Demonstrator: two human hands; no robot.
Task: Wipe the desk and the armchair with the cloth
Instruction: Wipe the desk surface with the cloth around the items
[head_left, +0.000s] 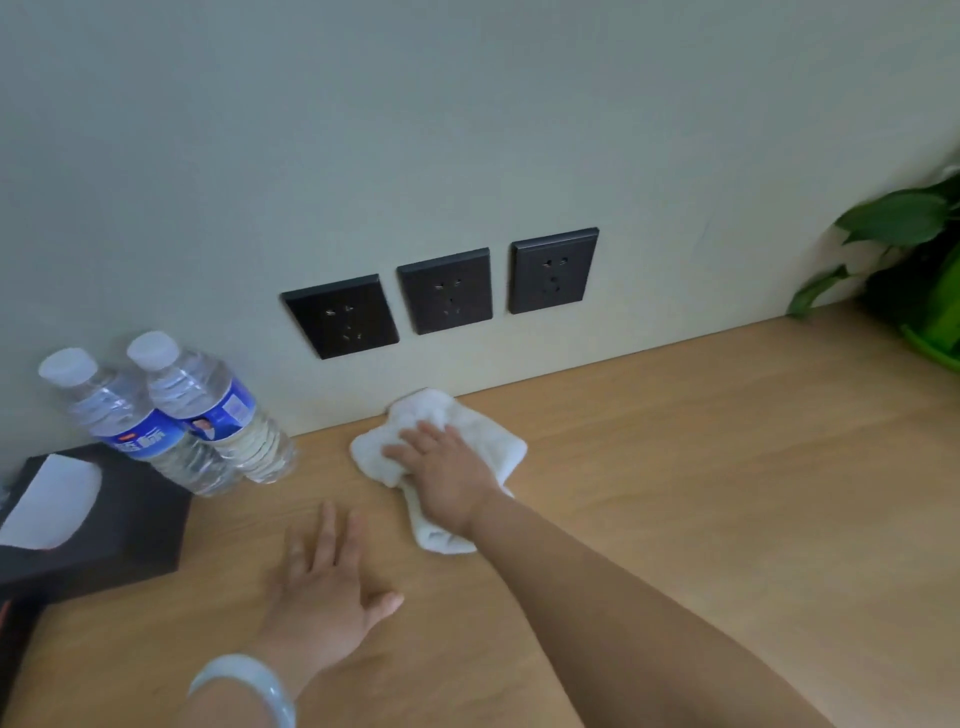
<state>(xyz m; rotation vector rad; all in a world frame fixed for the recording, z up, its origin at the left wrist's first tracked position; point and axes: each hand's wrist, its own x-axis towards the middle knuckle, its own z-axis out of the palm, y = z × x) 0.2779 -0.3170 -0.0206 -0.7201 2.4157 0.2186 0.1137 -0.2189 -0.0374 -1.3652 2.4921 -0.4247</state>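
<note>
The right hand (448, 474) lies palm down on the white cloth (498, 441), fingers spread and pressing it flat onto the wooden tabletop (701, 467). Its grip is not closed around the cloth; the hand rests wide on top of it. The cloth is crumpled, its far edge touching or just short of the wall (363, 130), and one end trails back under the wrist toward the person. The right forearm reaches in from the lower right corner.

The left hand (322, 587) lies flat on the bare tabletop, near the cloth but apart from it, fingers loosely spread, holding nothing. A pale bangle (249, 686) circles the left wrist.

To the left, two clear water bottles (176, 410) with white caps and blue labels stand side by side, touching each other, close to the wall. Just in front of them, at the left edge, sits a dark tissue box (104, 525) with a white tissue showing in its opening.

Three dark sockets (447, 291) sit in a row on the wall above the cloth. A green plant (914, 244) in a green pot stands at the far right edge, well apart from the hands.

The armchair is not in view.
</note>
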